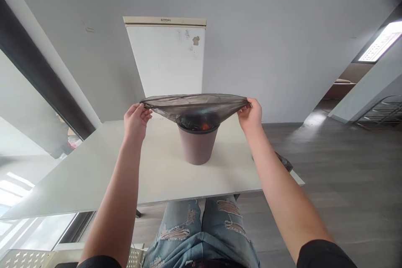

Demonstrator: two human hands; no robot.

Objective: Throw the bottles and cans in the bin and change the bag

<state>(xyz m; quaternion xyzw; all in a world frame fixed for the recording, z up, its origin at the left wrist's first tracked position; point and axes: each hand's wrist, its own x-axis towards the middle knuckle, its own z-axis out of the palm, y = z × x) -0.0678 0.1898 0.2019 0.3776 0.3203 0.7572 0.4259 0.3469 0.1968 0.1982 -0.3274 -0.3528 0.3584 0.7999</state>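
Note:
A dark, see-through garbage bag point(216, 102) is stretched wide between my two hands, above a mauve trash can point(198, 146) with a dark rim. My left hand point(136, 119) pinches the bag's left edge between thumb and fingers. At the opposite edge, my right hand point(251, 113) has its fingers closed on the film. The bag's lower part sags into the can's mouth, where dark and orange patches show through. Upright on the white table point(163, 180), the can stands apart from both hands.
Behind the table stands a white refrigerator point(169, 58) against a grey wall point(266, 42). A dark crumpled bag point(284, 161) lies near the table's right end, partly behind my right forearm. A perforated cream basket point(27, 258) is at the lower left.

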